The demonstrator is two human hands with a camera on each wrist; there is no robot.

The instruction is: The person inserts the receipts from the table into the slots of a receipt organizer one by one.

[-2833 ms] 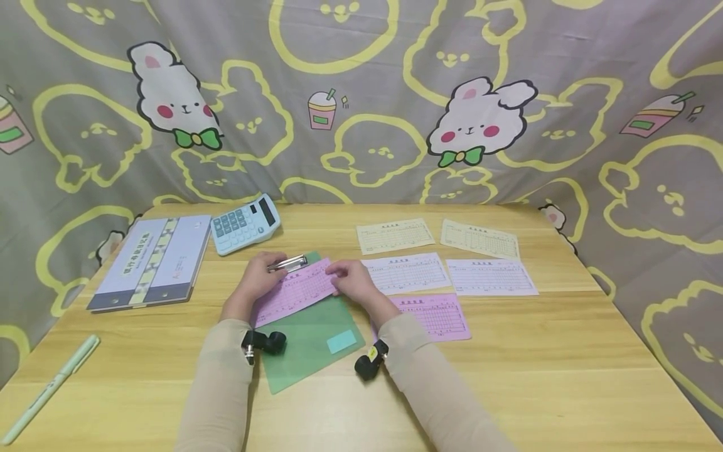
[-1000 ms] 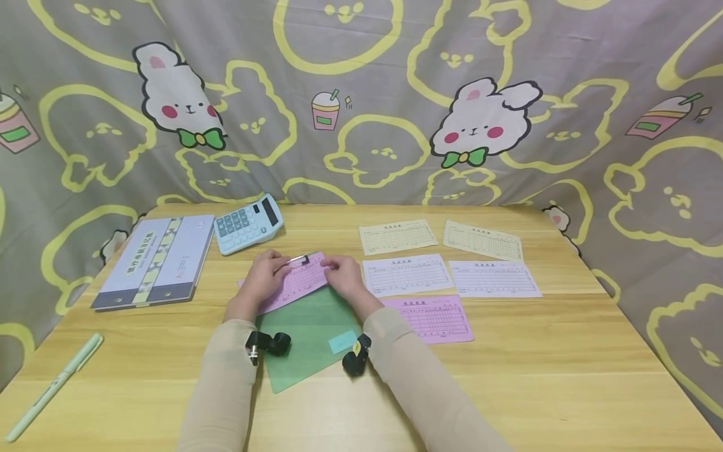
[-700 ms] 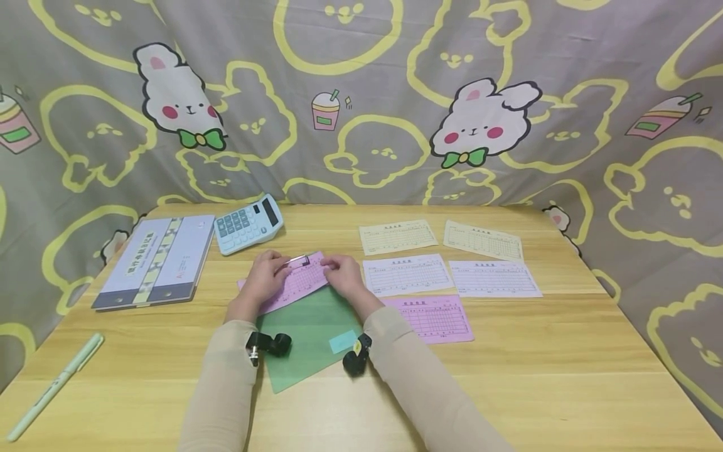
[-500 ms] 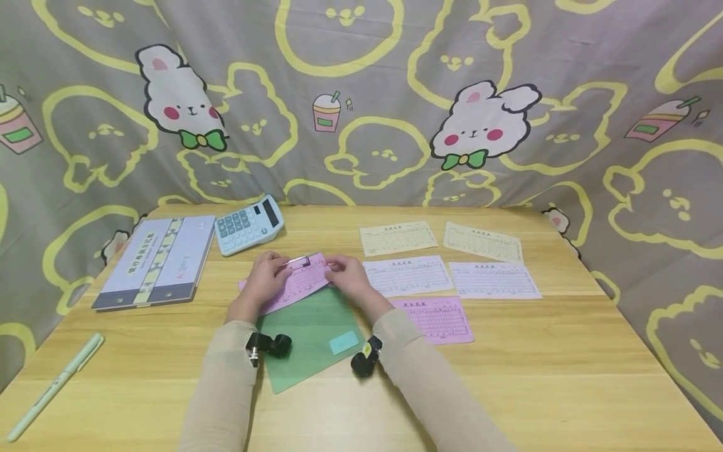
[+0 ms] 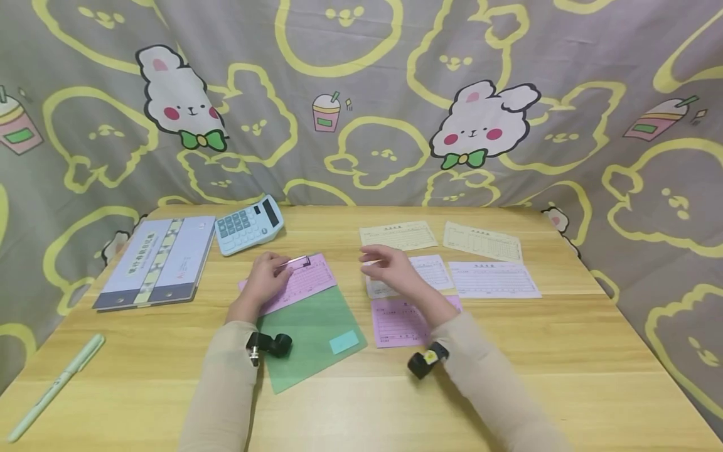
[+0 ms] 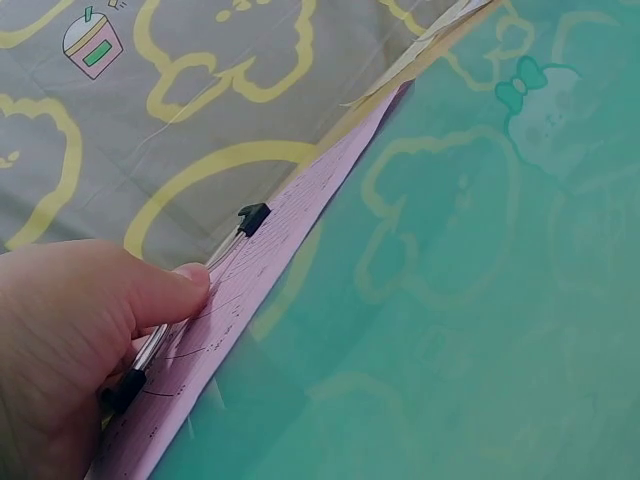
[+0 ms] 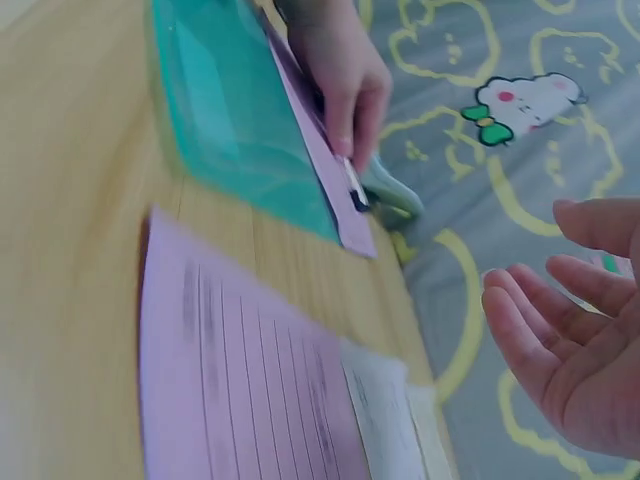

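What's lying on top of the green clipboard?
On the clipboard, a pink printed form lies beneath the clip, while a light-blue label shows near one corner. The left hand hides part of the form; anything under the form is covered.

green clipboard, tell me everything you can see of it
The green clipboard is a thin, glossy, roughly rectangular board that looks like plastic. A metal-looking clip with black end pieces sits at its far edge, and a light-blue label near its right corner. It lies askew on the wood-grain table, with a pink form over its far part, under the clip. The left hand holds the clip.
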